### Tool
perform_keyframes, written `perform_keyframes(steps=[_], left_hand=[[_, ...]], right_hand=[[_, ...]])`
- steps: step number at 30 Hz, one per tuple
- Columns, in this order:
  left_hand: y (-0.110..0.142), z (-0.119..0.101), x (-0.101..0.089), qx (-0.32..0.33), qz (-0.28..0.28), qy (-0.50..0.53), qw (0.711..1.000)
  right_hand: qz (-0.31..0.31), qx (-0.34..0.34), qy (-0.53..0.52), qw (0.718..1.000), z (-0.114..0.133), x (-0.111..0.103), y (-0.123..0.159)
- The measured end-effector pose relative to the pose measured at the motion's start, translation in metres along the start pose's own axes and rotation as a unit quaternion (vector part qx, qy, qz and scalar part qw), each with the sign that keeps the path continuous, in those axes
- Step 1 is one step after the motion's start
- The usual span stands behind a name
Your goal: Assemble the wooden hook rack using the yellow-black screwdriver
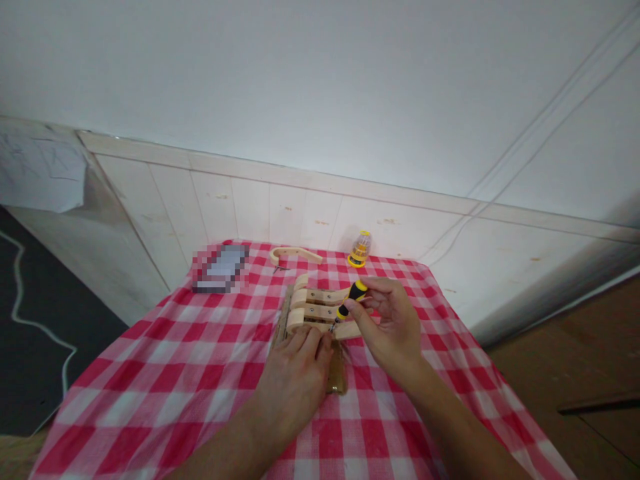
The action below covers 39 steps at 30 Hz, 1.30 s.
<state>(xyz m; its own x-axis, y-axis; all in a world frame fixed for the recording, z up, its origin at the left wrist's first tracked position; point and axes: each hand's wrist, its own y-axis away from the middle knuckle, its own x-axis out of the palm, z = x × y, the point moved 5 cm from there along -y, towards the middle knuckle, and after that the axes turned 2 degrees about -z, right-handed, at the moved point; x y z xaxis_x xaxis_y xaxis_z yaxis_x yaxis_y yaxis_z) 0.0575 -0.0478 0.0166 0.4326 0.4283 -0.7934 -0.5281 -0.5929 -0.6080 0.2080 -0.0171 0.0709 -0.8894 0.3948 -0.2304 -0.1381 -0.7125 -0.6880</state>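
Note:
My right hand grips a yellow and black screwdriver, tilted with its tip down at the nearest curved wooden hook. Bent over that same hook is my left hand, its fingers pressing it against a brown board. Farther up the board lie more pale wooden hooks, among them one with dark screw heads showing in it. My left fingers cover part of the nearest hook, and the exact contact of the screwdriver tip is hard to make out.
A loose wooden hook lies at the back of the checked tablecloth, beside small dark screws. A yellow-capped clear container stands near the panelled wall. At the left back is a blurred-out flat device.

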Motion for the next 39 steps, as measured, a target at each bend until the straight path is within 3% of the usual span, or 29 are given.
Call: perform_keyframes(steps=[7, 11, 15, 27, 33, 39], left_hand=[[0.000, 0.000, 0.001, -0.002, 0.019, -0.003, 1.000], [0.000, 0.000, 0.000, -0.001, 0.005, 0.004, 1.000], [0.000, 0.000, 0.001, -0.003, 0.004, 0.000, 1.000], [0.000, 0.000, 0.002, -0.004, 0.014, 0.003, 1.000], [0.000, 0.000, 0.001, -0.001, 0.002, 0.007, 1.000], [0.001, 0.000, 0.002, 0.000, 0.002, 0.005, 1.000]], right_hand=[[0.039, -0.054, 0.063, 0.996, 0.012, 0.001, -0.005], [0.058, -0.048, 0.027, 0.997, 0.012, 0.002, -0.002], [0.054, -0.023, -0.009, 0.998, 0.002, 0.003, 0.003], [0.042, -0.070, 0.028, 0.996, 0.003, 0.003, 0.000], [0.044, -0.053, 0.018, 0.997, 0.003, 0.003, 0.002], [0.040, 0.006, -0.025, 0.999, -0.001, 0.003, 0.004]])
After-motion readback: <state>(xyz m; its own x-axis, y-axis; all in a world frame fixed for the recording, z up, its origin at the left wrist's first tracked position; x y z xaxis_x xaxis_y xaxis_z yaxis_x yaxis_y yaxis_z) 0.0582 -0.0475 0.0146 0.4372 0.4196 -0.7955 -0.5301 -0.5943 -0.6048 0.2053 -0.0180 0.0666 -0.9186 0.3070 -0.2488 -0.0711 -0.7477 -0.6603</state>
